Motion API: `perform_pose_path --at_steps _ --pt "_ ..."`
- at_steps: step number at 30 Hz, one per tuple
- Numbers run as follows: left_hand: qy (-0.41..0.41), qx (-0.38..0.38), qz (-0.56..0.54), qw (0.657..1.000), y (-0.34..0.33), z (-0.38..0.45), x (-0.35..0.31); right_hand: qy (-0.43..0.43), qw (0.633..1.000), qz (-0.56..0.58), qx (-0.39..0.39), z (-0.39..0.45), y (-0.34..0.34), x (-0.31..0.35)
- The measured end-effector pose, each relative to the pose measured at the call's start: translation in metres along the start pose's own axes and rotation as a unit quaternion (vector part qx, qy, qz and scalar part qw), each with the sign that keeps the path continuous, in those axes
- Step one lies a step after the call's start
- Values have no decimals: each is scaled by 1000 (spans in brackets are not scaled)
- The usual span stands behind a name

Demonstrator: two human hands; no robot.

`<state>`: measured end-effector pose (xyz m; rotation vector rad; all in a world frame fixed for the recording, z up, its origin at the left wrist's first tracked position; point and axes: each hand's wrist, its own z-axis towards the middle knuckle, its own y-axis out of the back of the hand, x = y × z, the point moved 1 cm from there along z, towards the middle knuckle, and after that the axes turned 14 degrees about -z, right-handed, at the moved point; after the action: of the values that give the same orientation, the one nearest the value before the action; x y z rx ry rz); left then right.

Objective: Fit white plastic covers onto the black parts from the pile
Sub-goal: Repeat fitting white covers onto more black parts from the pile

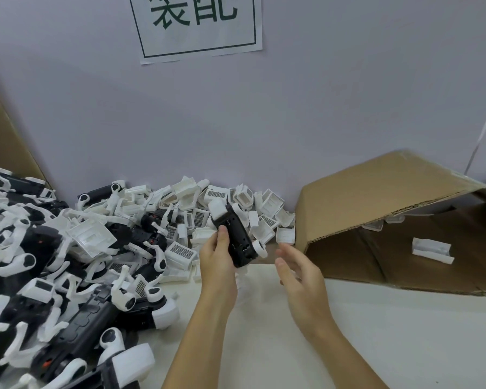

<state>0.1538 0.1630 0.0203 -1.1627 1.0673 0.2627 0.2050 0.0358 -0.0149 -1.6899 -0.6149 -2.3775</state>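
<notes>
Two hands work above the bench (348,332), and only one has hold of anything. The left hand (218,262) wraps its grip round the lower half of a black part (237,240), thumb laid along the near face, holding it tilted with its top toward the wall. A white cover (218,207) already sits on the upper end of that part, and a small white round piece (260,248) shows at its lower right edge. The right hand (298,272) hovers just beside the part, fingers spread and relaxed, holding nothing.

Judging from this, the step in hand is checking or finishing the seating of the cover, or reaching for the next one. To do it well, the left grip should stay low on the black body so the capped end remains free, while the right hand presses the cover squarely along the part's long axis until it seats evenly.

Loose white covers (216,195) lie heaped against the wall just behind the hands, and more black parts (40,290) are piled at the left. A cardboard box (390,192) lies on its side to the right.
</notes>
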Motion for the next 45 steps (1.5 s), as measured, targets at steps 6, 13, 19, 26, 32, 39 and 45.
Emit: perform_pose_path --at_steps 6,13,19,26,32,39,45 --pt "93 16 -61 994 0 -1 -1 -13 1000 -7 -5 0 1 1" --pt "167 47 -172 970 0 -4 1 -27 1000 -10 -7 1 1 0" --pt "185 112 -217 952 7 -4 9 -14 999 -4 53 0 1 5" --pt "196 120 -146 962 8 -2 17 22 993 -31 116 -3 -2 7" --pt "134 137 -100 976 2 -9 20 -16 992 -13 124 1 -4 4" --pt "128 131 -89 979 -1 -11 20 -36 989 14 140 4 -2 0" --pt "128 124 -98 979 0 -10 20 -32 988 23 152 2 -3 2"
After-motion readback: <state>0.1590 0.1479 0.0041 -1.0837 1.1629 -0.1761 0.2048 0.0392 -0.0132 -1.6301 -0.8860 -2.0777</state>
